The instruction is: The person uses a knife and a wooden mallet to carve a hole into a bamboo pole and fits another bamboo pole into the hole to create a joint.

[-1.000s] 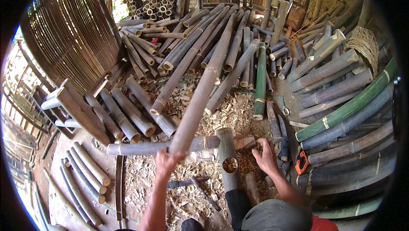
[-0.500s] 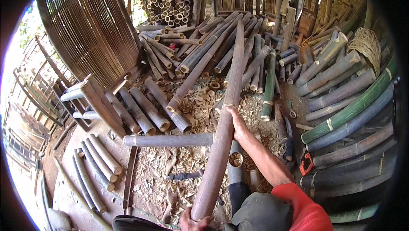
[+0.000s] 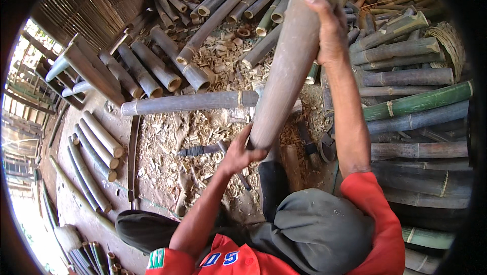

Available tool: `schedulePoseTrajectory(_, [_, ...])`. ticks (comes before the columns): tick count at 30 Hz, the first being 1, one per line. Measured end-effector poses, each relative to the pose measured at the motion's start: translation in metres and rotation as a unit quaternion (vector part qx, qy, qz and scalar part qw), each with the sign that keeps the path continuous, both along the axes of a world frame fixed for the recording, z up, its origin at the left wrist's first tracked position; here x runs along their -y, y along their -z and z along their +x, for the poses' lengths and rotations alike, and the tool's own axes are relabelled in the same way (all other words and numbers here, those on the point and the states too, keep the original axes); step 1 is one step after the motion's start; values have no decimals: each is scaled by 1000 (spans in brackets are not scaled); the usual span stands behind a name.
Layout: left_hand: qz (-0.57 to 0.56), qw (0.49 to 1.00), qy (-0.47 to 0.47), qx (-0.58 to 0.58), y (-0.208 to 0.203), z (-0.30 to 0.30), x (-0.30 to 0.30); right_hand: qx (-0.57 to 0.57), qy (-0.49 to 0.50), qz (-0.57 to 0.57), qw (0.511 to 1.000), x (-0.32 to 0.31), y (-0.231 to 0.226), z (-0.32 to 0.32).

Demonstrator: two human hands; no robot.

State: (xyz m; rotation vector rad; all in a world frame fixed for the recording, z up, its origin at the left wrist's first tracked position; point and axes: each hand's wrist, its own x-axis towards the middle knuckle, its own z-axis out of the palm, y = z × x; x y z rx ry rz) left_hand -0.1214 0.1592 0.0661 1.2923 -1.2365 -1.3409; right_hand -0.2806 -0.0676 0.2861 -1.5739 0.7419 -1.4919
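A thick grey-brown bamboo pole [image 3: 289, 62] slants up and away in front of me, its far end outside the picture. My right hand [image 3: 332, 34] grips its right side just under a joint, thumb stretched along the top. My left hand [image 3: 239, 152] cups the near end from the left, its fingers partly hidden behind the pole. Past that end lies a shorter dark bamboo piece [image 3: 190, 104], crosswise over the chips. A tool with a black-wrapped handle [image 3: 198, 150] rests on the chips by my left hand.
Wood chips [image 3: 167, 168] litter the floor. A long narrow blade [image 3: 133, 158] lies at the left beside cut bamboo lengths [image 3: 101, 135]. More dark lengths [image 3: 157, 67] and a bamboo pile stand beyond. Green and grey poles [image 3: 421, 101] are stacked at the right. My dark-trousered knee [image 3: 319, 229] is close below.
The pole has come up off its earlier low position and looks nearer. Both hands have risen with it, keeping hold. The view has tilted down, showing my red shirt.
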Motion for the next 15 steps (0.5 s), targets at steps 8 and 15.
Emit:
schedulePoseTrajectory(8, [-36, 977, 118, 176, -8, 7, 83, 2, -16, -76, 997, -52, -14, -10])
schedulePoseTrajectory(15, [-73, 962, 97, 243, -1, 2, 80, -34, -51, -189, 980, -81, -9, -14])
